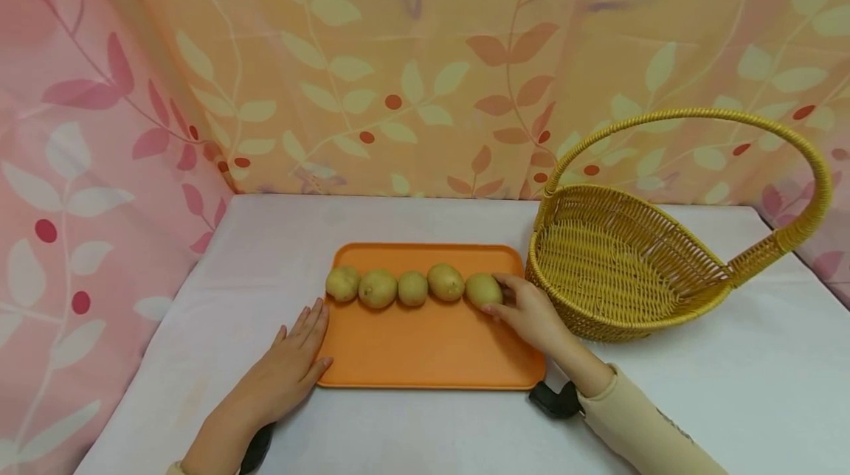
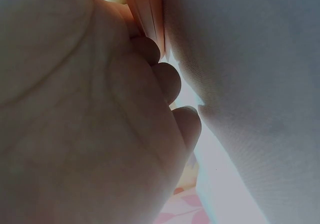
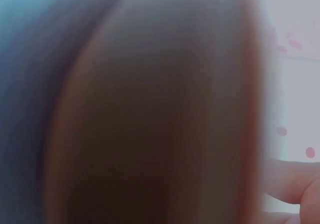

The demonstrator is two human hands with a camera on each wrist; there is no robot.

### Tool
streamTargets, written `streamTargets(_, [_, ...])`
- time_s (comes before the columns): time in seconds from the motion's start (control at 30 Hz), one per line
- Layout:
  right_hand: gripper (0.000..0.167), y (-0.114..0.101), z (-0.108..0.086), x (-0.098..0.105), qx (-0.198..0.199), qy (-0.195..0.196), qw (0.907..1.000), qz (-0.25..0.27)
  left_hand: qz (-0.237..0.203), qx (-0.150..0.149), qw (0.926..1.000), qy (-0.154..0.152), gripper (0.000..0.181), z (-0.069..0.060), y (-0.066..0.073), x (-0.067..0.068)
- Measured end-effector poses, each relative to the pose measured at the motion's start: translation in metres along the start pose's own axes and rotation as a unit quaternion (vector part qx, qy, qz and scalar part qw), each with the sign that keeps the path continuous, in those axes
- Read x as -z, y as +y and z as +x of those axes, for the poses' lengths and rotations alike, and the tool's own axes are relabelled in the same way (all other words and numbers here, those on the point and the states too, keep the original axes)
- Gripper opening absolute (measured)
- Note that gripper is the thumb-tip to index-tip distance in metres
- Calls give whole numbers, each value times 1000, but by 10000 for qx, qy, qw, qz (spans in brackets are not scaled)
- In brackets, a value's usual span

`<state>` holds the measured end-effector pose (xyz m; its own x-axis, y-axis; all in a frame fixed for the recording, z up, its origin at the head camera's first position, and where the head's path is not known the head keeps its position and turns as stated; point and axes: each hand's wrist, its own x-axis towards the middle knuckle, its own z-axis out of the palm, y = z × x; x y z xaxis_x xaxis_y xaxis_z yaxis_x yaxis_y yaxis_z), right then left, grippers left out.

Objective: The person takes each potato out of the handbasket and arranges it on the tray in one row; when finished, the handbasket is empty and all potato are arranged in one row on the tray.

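Note:
Several yellowish-brown potatoes lie in a row across the upper half of an orange tray (image 1: 432, 349). At the right end of the row, my right hand (image 1: 531, 313) holds a potato (image 1: 483, 290) between thumb and fingers. The other potatoes, such as the leftmost potato (image 1: 343, 284), lie side by side to its left. My left hand (image 1: 285, 372) lies with straight fingers along the tray's left edge, fingertips touching it. The left wrist view shows the palm (image 2: 75, 109) beside the tray's rim (image 2: 145, 14). A large blurred shape hides most of the right wrist view.
Right of the tray stands a yellow woven basket (image 1: 611, 268) with a tall arched handle (image 1: 690, 115), close to my right hand. White cloth (image 1: 425, 431) covers the table. Patterned fabric (image 1: 398, 40) hangs behind it and at the sides.

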<state>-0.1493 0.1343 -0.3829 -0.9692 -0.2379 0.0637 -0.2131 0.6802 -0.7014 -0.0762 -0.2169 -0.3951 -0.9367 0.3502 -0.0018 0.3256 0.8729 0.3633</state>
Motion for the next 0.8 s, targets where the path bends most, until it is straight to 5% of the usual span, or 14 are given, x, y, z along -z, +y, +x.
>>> streamTargets(0.5, [53,3,2,-4,-163,33,9957,910,77,-49,9999,51,66,0,-3,-3])
streamTargets(0.8, [51,1,3,-9,-397,376,9926,1083,55,-23,10000,23,66,-1,-2,-2])
